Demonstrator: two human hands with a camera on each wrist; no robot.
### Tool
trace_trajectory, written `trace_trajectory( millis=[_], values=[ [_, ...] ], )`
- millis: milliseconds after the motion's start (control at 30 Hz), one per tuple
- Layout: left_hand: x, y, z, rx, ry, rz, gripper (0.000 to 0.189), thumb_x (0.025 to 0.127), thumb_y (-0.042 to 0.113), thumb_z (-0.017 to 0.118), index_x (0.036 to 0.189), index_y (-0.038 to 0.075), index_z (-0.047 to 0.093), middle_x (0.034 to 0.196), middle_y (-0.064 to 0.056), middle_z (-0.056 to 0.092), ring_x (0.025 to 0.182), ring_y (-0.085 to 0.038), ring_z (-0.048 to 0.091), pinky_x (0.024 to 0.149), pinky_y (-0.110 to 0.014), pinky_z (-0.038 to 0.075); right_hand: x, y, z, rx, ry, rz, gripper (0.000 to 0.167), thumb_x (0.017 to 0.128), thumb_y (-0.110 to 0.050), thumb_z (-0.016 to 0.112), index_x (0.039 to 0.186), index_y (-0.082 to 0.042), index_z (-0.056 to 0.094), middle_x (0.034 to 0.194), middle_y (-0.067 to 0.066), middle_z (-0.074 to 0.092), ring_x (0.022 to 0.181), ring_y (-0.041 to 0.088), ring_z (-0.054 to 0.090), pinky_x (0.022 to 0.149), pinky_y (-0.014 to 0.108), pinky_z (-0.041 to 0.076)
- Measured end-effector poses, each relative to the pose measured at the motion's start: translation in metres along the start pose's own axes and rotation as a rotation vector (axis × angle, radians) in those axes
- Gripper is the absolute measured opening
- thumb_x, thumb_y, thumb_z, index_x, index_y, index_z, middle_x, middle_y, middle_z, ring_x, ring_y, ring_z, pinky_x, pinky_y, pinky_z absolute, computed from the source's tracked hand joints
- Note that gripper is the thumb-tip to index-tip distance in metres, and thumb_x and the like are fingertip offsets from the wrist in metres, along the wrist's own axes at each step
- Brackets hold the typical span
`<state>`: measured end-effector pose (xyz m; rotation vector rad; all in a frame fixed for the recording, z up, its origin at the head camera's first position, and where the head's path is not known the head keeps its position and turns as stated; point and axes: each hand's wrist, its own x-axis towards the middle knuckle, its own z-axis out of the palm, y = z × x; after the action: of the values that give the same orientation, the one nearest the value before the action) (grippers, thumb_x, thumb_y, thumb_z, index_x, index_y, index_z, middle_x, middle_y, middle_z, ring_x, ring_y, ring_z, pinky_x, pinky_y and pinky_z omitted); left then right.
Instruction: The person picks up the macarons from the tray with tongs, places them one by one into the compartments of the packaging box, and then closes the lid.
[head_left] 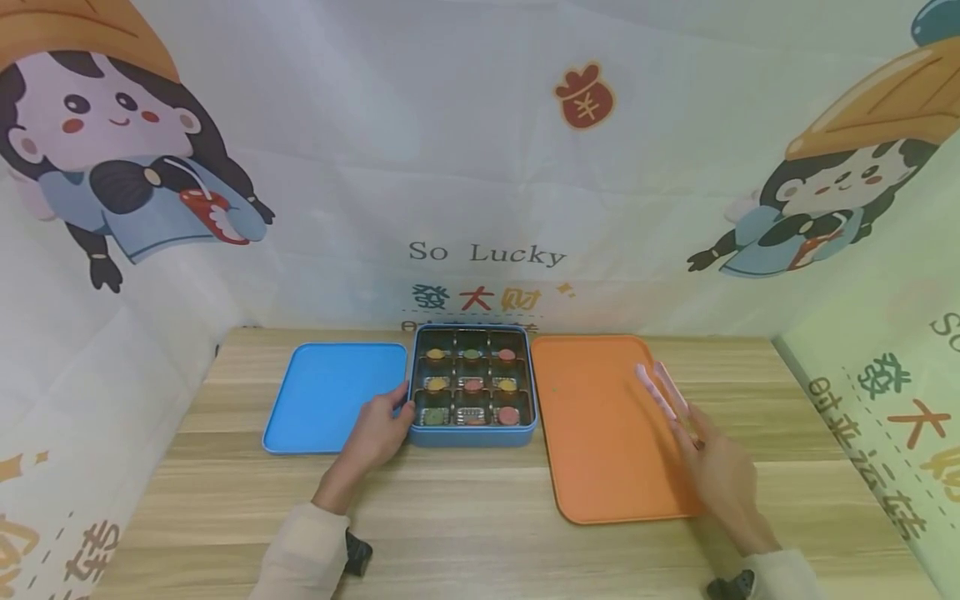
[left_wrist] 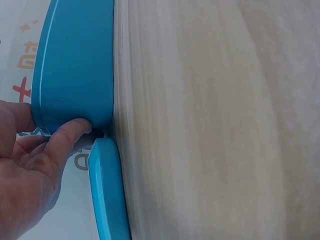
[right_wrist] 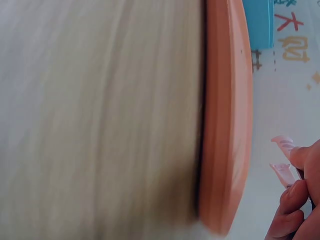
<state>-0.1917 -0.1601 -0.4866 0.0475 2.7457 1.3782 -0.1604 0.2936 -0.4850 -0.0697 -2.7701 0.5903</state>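
Note:
In the head view, a blue box (head_left: 472,437) stands at the middle of the table, its dark insert split into several compartments. Small round yellow, green and pink pieces (head_left: 507,415) sit in them. My left hand (head_left: 378,433) holds the box at its front left corner; the left wrist view has the thumb (left_wrist: 75,129) on its side and another finger up at the rim. Farther right, my right hand (head_left: 720,471) grips pink tongs (head_left: 660,392) above the orange tray (head_left: 600,450). The tong tips stand apart with nothing between them.
A blue lid (head_left: 330,408) lies flat left of the box, close beside it. The orange tray lies just right of the box. A printed cloth (head_left: 480,167) rises behind the wooden table (head_left: 465,533) and along both sides.

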Motion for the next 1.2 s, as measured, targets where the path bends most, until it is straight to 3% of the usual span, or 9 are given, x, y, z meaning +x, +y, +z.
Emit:
trace_trajectory(
  millis=[333,567,733,867,1067,1200],
  values=[
    [0.001,0.000,0.000,0.009,0.004,-0.002,0.053,0.101,0.014,0.047,0.149,-0.006,0.036,0.144,-0.028,0.046,0.046,-0.011,0.023,0.050,-0.031,0.037,-0.007,0.024,-0.009,-0.011,-0.016,0.061,0.048,0.101,-0.034,0.056,0.134,0.000,0.058,0.070,0.016,0.067,0.056,0.027,0.056,0.045,0.042,0.043],
    [0.000,0.001,-0.001,0.015,0.005,-0.007,0.053,0.101,0.015,0.047,0.148,-0.006,0.037,0.145,-0.028,0.045,0.049,-0.013,0.026,0.052,-0.033,0.038,-0.010,0.031,-0.014,-0.007,-0.071,0.125,0.055,0.102,-0.042,0.052,0.136,0.001,0.056,0.063,0.011,0.060,0.052,0.024,0.052,0.042,0.035,0.037],
    [0.000,0.001,-0.001,0.013,0.000,-0.008,0.053,0.101,0.015,0.047,0.148,-0.007,0.036,0.146,-0.028,0.044,0.050,-0.014,0.027,0.053,-0.033,0.038,-0.012,0.034,-0.017,-0.015,-0.087,0.161,0.055,0.101,-0.041,0.052,0.135,0.003,0.055,0.073,0.022,0.064,0.056,0.030,0.056,0.043,0.039,0.041],
    [0.000,0.001,0.000,0.007,-0.001,-0.008,0.053,0.101,0.015,0.047,0.148,-0.006,0.036,0.146,-0.028,0.044,0.047,-0.012,0.023,0.052,-0.032,0.038,-0.013,0.036,-0.018,-0.018,-0.126,0.160,0.054,0.102,-0.039,0.051,0.136,0.004,0.054,0.085,0.029,0.066,0.058,0.031,0.057,0.044,0.041,0.043],
    [0.000,0.000,0.000,0.003,-0.005,-0.008,0.053,0.101,0.015,0.047,0.149,-0.006,0.036,0.146,-0.028,0.045,0.045,-0.010,0.021,0.050,-0.031,0.038,-0.011,0.037,-0.023,-0.024,-0.216,0.175,0.059,0.103,-0.043,0.048,0.140,0.002,0.049,0.082,0.024,0.065,0.060,0.029,0.055,0.045,0.039,0.043],
    [0.000,-0.001,0.000,0.000,-0.006,-0.009,0.053,0.102,0.015,0.047,0.149,-0.006,0.035,0.146,-0.028,0.045,0.043,-0.009,0.022,0.047,-0.029,0.037,-0.009,0.038,-0.027,-0.066,-0.274,0.175,0.064,0.102,-0.046,0.046,0.140,0.005,0.047,0.086,0.028,0.065,0.062,0.030,0.057,0.046,0.040,0.045]
  ],
)
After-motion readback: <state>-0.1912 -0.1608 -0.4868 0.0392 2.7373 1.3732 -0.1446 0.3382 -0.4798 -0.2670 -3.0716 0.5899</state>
